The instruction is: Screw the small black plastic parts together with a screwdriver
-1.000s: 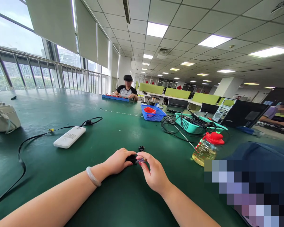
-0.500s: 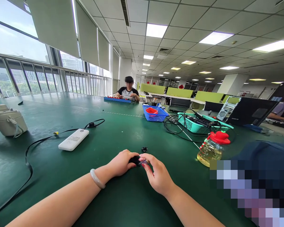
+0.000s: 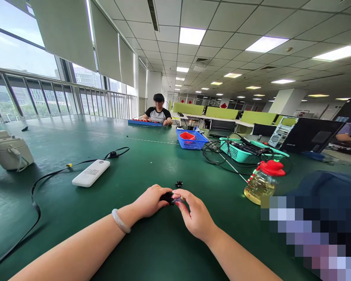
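My left hand [image 3: 152, 200] is closed around a small black object [image 3: 167, 198] just above the green table [image 3: 152, 249]. Its kind is hard to tell, as my fingers cover much of it. From the right, my right hand [image 3: 194, 212] pinches a small, partly clear piece [image 3: 179, 199] between thumb and fingertips. That piece meets the right end of the black object; whether it is joined to it I cannot tell. A little beyond my fingertips lies a small black, flower-shaped part [image 3: 179, 184], touched by neither hand.
A white power bank [image 3: 91, 173] and black cable lie left. To the right stand a red-lidded bottle [image 3: 261, 183], a teal basket of cables [image 3: 245, 156] and a blue basket [image 3: 191, 144]. Across the table sits a person [image 3: 158, 111] behind a blue tray [image 3: 144, 123].
Both my hands keep nearly the same place and grip. The person across the table has lowered a hand toward the tabletop. The view has shifted very slightly.
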A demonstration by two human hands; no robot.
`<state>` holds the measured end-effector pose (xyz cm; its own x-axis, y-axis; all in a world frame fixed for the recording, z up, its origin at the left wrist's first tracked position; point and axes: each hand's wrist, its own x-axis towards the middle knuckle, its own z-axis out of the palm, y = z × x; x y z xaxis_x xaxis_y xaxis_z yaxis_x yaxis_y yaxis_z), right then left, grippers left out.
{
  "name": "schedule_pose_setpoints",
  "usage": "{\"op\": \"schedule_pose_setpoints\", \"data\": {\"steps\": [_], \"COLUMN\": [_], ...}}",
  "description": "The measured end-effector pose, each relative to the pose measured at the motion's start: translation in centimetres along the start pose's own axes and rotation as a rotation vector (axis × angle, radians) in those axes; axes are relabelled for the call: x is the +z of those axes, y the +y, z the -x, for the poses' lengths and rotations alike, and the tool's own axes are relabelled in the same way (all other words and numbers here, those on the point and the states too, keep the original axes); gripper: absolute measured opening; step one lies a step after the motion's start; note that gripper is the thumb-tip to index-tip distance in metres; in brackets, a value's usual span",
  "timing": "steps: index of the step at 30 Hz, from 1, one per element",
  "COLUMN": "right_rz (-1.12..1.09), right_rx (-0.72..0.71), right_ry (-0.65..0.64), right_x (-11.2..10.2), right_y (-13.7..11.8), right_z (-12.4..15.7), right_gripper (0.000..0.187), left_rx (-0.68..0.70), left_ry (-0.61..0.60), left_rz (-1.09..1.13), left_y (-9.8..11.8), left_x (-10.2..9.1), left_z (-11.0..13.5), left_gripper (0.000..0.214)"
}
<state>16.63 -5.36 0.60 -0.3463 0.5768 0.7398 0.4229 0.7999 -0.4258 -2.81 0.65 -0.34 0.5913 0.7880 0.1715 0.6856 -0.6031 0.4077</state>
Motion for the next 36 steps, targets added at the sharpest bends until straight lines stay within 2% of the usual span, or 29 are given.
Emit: {"op": "schedule_pose_setpoints", "data": {"steps": [36], "right_rz": [-0.003], "right_rx": [-0.022], "right_ry": [-0.023], "right_x": [-0.05], "right_y": [-0.05], "right_z": [-0.06], "right_gripper": [0.032], "left_rx": [0.030], "left_ry": [0.002], "left_rz": [-0.010], "left_y": [0.19], "left_x": [-0.16], "left_z": [0.03], "left_gripper": [0.038]}}
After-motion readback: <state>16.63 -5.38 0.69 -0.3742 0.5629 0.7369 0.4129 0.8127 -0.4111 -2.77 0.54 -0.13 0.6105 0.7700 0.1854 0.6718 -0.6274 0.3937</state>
